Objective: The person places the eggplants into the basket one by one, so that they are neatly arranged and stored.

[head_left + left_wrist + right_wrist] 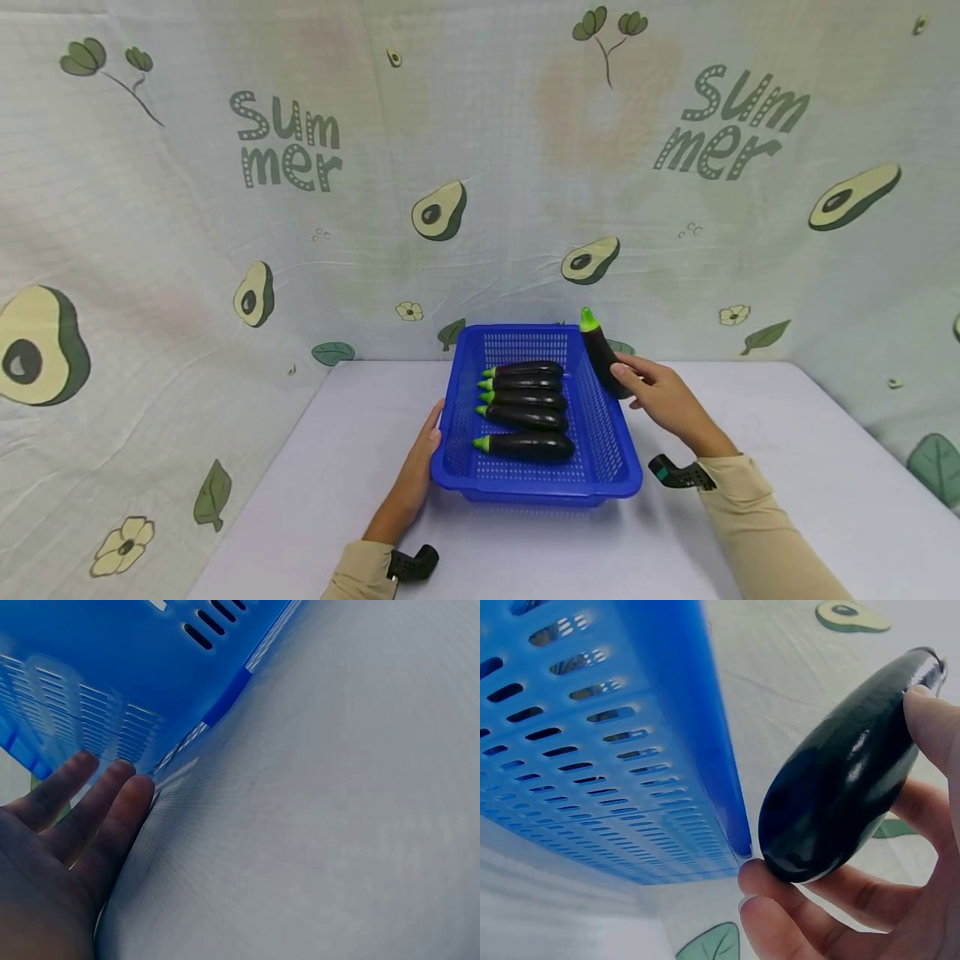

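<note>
A dark eggplant (602,357) with a green stem is pinched between the thumb and fingers of my right hand (658,398), tilted over the right rim of a blue plastic basket (536,489). The right wrist view shows its glossy rounded end (832,780) just outside the basket wall. Several more eggplants (528,446) lie side by side in the basket, stems to the left. With fairly straight fingers, my left hand (417,467) rests against the basket's left side. In the left wrist view, those fingertips (135,796) touch the slotted wall low down; the thumb is out of sight there.
The basket stands on a white tabletop (300,500), with table surface on both sides of it. Behind hangs a pale cloth (495,275) printed with avocados and leaves. Black wrist straps (412,565) with small devices are on both wrists.
</note>
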The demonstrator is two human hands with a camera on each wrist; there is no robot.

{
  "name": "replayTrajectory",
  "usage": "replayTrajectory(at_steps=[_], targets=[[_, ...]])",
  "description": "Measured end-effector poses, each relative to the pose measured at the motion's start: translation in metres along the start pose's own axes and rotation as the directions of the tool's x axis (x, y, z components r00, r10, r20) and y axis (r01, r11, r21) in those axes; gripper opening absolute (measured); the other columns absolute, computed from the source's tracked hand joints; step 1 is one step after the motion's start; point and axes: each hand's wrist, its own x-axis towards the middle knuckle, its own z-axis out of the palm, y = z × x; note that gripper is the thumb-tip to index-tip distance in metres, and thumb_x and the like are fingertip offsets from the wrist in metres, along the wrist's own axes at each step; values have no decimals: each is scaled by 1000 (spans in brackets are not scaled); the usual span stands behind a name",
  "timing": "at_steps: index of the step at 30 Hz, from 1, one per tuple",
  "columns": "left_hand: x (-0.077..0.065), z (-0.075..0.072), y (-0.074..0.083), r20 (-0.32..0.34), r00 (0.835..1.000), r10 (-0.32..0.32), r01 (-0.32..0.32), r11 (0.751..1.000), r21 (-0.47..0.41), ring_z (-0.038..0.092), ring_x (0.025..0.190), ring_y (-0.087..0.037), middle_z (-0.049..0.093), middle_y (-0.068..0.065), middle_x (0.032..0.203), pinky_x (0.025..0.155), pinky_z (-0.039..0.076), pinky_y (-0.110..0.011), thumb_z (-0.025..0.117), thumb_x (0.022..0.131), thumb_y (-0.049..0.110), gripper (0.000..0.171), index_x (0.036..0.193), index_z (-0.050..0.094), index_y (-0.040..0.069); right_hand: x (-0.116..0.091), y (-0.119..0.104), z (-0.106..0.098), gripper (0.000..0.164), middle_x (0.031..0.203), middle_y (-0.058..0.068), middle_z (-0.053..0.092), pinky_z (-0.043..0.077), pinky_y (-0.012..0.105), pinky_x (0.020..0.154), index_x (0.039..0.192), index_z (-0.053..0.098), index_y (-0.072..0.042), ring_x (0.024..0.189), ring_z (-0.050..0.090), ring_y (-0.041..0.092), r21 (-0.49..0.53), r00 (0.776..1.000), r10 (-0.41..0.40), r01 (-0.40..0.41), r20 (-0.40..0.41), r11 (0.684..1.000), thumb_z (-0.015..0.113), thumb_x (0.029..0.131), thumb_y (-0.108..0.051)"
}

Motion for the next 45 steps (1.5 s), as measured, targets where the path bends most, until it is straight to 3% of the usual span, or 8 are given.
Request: replayTrajectory(at_steps=[10, 17, 25, 31, 39, 45], targets=[[4, -1, 0, -6, 1000, 8, -8, 1000, 25, 11, 152, -23, 17, 3, 166, 119, 8, -57, 22, 110, 39, 54, 162, 16, 25, 1, -10, -13, 60, 124, 23, 64, 56, 38, 70, 147, 50, -2, 83, 65, 22, -68, 994, -48, 55, 96, 996, 51, 104, -44], [2, -1, 1, -9, 1000, 8, -8, 999, 42, 10, 152, -27, 16, -2, 166, 119, 8, -59, 22, 110, 38, 54, 162, 16, 23, 5, -25, -16, 56, 125, 21, 64, 57, 36, 73, 146, 50, -1, 91, 64, 21, -56, 968, -94, 109, 232, 992, 50, 105, -39], [0, -2, 1, -7, 1000, 4, -4, 999, 37, 10, 152, -24, 16, 1, 166, 119, 8, -58, 23, 110, 39, 56, 163, 16, 21, 10, -35, -6, 54, 125, 13, 64, 57, 41, 76, 144, 54, -7, 95, 63, 20, -38, 937, -118, 138, 329, 990, 54, 103, -42], [-1, -3, -2, 6, 1000, -5, 5, 999, 44, 8, 152, -25, 14, 1, 166, 118, 7, -60, 22, 110, 41, 56, 163, 14, 25, 12, -41, 3, 54, 117, 7, 66, 57, 35, 70, 143, 57, -9, 90, 64, 20, -56, 924, -111, 141, 366, 988, 56, 101, -45], [-1, -4, -2, -1, 1000, 2, -2, 999, 51, 10, 152, -24, 16, 2, 166, 119, 8, -59, 23, 110, 41, 54, 162, 17, 28, 17, -49, 13, 53, 104, 4, 67, 55, 37, 65, 139, 60, -10, 74, 63, 23, -57, 907, -114, 150, 406, 987, 59, 100, -46], [0, -3, -1, -3, 1000, 8, -7, 998, 56, 9, 152, -27, 15, -1, 166, 118, 7, -60, 22, 110, 40, 55, 162, 16, 25, 19, -52, 20, 52, 109, 3, 67, 57, 35, 70, 138, 62, -12, 81, 65, 22, -55, 885, -110, 151, 453, 987, 60, 99, -46]])
